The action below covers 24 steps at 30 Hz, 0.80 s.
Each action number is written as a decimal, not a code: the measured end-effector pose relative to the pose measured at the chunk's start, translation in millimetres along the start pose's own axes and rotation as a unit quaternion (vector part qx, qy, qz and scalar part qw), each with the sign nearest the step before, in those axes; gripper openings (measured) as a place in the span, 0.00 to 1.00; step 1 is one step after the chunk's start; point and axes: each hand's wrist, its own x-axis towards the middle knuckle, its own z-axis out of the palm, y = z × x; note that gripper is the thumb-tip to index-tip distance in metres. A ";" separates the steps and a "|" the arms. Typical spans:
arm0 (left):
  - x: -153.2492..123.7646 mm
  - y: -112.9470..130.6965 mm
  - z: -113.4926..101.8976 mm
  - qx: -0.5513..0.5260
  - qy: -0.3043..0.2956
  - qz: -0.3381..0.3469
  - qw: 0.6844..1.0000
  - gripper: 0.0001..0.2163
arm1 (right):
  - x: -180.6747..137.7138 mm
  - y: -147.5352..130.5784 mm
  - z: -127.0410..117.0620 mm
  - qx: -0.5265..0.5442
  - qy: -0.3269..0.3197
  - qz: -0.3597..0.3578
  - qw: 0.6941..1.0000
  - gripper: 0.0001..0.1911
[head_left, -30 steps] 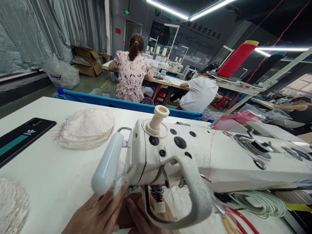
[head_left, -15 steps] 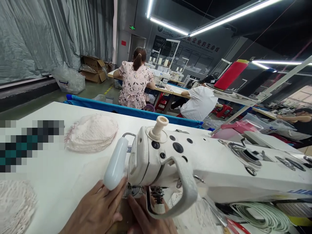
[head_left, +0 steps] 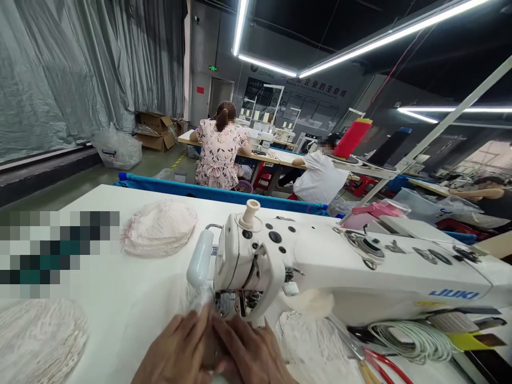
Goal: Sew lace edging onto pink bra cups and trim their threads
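Note:
A white JUKI sewing machine [head_left: 320,256] stretches across the table, its needle area [head_left: 228,303] partly hidden by the guard and my fingers. My left hand [head_left: 176,344] lies close in front of the needle, fingers pressed together on the edge of a thin white lace piece [head_left: 196,296]. Beside it, almost touching, my right hand [head_left: 250,346] has its fingers bent together at the presser foot; what lies under its fingertips is hidden. A pale handle [head_left: 200,258] hangs just beyond the left fingers. More white lace [head_left: 312,336] lies to the right of my right hand.
Stacks of round lace pieces lie at the back left [head_left: 162,226] and front left [head_left: 44,338]. Red-handled scissors [head_left: 380,362] and coiled pale cord [head_left: 412,338] are at the right. A red thread cone [head_left: 354,137] stands behind the machine. People sit at tables beyond.
The view has tilted up and shifted, so the machine sits lower and smaller. Both hands stay by the needle, now closer together, and lace shows ahead of the left fingers.

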 end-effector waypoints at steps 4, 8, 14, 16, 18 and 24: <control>0.0 9.2 -25.5 -0.040 -0.014 0.042 0.998 0.09 | -6.4 -4.2 -2.5 0.025 0.004 -0.005 1.000 0.30; 12.3 -5.9 -38.6 -0.092 -0.067 0.036 0.993 0.13 | -8.6 -0.8 -4.5 0.017 0.008 0.015 1.000 0.28; 15.2 -11.3 -21.0 -0.068 -0.108 0.027 0.991 0.21 | -5.8 6.1 -3.4 -0.012 0.006 0.025 1.000 0.25; 17.3 -10.1 -18.0 -0.073 -0.103 0.012 0.992 0.19 | -5.3 6.1 -3.1 0.005 -0.004 0.009 1.000 0.26; 20.4 -11.2 -16.4 -0.085 -0.082 0.004 0.993 0.16 | -4.8 6.4 -2.0 0.013 0.000 0.010 1.000 0.26; 22.8 -21.2 -5.3 -0.097 -0.031 0.013 0.995 0.11 | -1.0 11.6 2.0 -0.014 0.061 0.034 0.997 0.24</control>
